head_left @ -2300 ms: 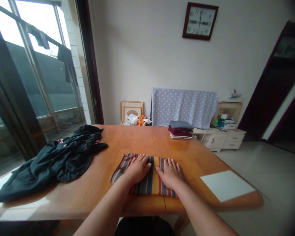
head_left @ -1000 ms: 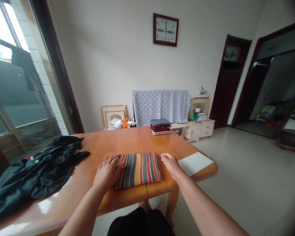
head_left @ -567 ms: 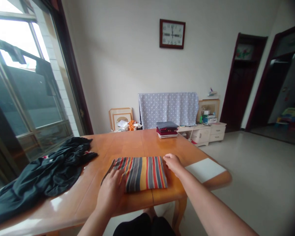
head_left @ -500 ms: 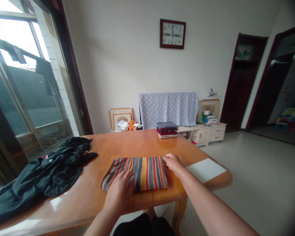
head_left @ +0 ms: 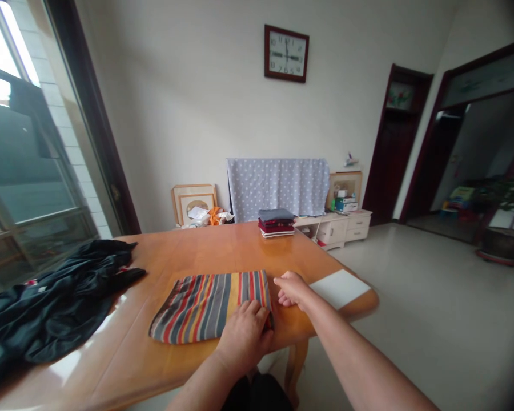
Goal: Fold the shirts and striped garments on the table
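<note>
The folded striped cloth point(head_left: 205, 305) has just swung askew on the wooden table point(head_left: 188, 257), and lies near the table's front edge. My left hand point(head_left: 244, 337) is clamped over its near right corner, while my right hand point(head_left: 290, 289) rests just beside it, loosely curled, gripping nothing.

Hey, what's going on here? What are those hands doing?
One person is sitting at a wooden table. Their left hand lies on the near corner of a folded striped cloth, and their right hand is right beside the cloth's other edge, close to a white sheet. A dark crumpled garment lies to the left, and a stack of folded clothes sits at the far end.
</note>
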The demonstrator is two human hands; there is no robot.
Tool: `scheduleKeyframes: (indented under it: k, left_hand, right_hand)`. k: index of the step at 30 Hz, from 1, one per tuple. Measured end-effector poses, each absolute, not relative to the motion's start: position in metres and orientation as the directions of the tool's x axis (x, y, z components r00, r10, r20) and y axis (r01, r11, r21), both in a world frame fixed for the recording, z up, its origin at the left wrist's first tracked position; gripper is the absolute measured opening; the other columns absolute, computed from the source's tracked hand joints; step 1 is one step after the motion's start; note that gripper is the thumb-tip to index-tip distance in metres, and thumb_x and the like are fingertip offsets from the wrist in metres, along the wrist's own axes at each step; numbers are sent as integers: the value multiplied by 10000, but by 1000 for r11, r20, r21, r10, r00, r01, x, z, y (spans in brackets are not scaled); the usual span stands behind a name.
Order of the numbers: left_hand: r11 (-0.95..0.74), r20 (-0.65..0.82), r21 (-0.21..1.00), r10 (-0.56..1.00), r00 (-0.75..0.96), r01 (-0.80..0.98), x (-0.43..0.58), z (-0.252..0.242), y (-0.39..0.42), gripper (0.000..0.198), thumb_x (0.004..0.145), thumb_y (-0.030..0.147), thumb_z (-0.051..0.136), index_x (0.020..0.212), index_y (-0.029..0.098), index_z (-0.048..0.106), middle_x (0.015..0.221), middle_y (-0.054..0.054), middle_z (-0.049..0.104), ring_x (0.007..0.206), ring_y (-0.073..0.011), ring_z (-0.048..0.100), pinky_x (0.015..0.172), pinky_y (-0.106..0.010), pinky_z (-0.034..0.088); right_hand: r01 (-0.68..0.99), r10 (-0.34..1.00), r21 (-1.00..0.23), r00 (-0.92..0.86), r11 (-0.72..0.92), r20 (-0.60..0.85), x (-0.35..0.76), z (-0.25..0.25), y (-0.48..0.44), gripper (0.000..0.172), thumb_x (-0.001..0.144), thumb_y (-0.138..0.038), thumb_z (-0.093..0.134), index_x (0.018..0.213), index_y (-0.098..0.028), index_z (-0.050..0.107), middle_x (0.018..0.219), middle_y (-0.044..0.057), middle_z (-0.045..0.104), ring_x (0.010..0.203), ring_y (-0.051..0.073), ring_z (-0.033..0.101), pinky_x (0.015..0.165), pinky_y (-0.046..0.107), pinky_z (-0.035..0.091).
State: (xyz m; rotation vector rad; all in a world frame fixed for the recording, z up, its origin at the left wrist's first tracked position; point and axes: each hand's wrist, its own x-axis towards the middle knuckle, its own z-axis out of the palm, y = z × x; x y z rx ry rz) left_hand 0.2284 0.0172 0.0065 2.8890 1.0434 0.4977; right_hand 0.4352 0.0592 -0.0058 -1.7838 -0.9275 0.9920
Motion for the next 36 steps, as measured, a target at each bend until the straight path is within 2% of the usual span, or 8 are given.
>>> scheduleKeyframes:
  k: [6, 9, 13, 16, 20, 23, 30, 36]
  left_hand:
    - [-772, 274, 52, 621, 734, 634, 234, 3, 18, 116, 889, 298, 574, 941, 227, 650, 1011, -77, 637, 943, -237, 601, 836, -359, 468]
    - [-769, 283, 25, 619, 733, 639, 235, 3, 19, 165, 942, 274, 501, 922, 224, 657, 988, -80, 652, 906, -229, 615, 815, -356, 464]
    - [-747, 346, 84, 642, 684, 659, 232, 6, 22, 231, 986, 259, 430, 994, 242, 660, 977, -70, 668, 916, -221, 634, 820, -348, 457]
    - [-739, 417, 127, 645, 641, 661, 228, 11, 23, 281, 1017, 287, 373, 1056, 258, 649, 985, -67, 674, 950, -228, 639, 824, -355, 452]
    - [-734, 456, 128, 640, 618, 667, 226, 17, 22, 303, 1025, 310, 353, 1023, 254, 651, 960, -70, 673, 908, -224, 637, 784, -355, 440]
    - [-732, 478, 127, 637, 605, 670, 225, 18, 20, 305, 1022, 304, 353, 1004, 252, 653, 944, -72, 672, 885, -216, 630, 781, -355, 439]
    - [-716, 498, 150, 651, 574, 682, 223, 16, 18, 295, 1025, 298, 348, 1048, 266, 641, 982, -73, 671, 905, -220, 633, 786, -363, 443]
    - [-723, 509, 182, 649, 566, 666, 222, 16, 16, 292, 1022, 302, 365, 1113, 269, 641, 1009, -74, 676, 934, -227, 635, 804, -368, 447]
  right_hand:
    - [128, 889, -922, 340, -366, -306, 441, -4, 51, 199, 901, -338, 625, 816, -176, 548, 577, 59, 649, 454, 170, 637, 410, 229, 504]
    - [93, 893, -920, 294, -380, -340, 441, -1, 46, 219, 904, -353, 627, 818, -164, 557, 581, 70, 649, 469, 178, 648, 432, 244, 529]
    - [44, 902, -921, 223, -388, -369, 438, 2, 43, 283, 924, -413, 608, 837, -145, 578, 606, 92, 656, 539, 204, 686, 496, 283, 579]
    - [-11, 904, -915, 144, -404, -402, 435, 1, 48, 403, 956, -502, 537, 835, -124, 608, 650, 129, 675, 584, 220, 702, 541, 322, 606]
    - [-226, 884, -865, 32, -448, -466, 429, -2, 65, 495, 966, -553, 510, 831, -99, 654, 666, 126, 680, 583, 184, 683, 558, 285, 604]
    - [-353, 878, -828, 33, -437, -477, 421, -1, 78, 419, 985, -493, 521, 861, -114, 652, 646, 74, 671, 541, 144, 648, 549, 246, 591]
    - [-449, 866, -788, 58, -421, -496, 411, 2, 90, 137, 968, -257, 588, 882, -153, 608, 653, 5, 669, 521, 101, 631, 539, 182, 562]
    - [-487, 836, -748, 65, -451, -545, 413, -1, 100, 127, 958, -219, 586, 846, -159, 577, 594, -28, 613, 445, 68, 574, 449, 120, 489]
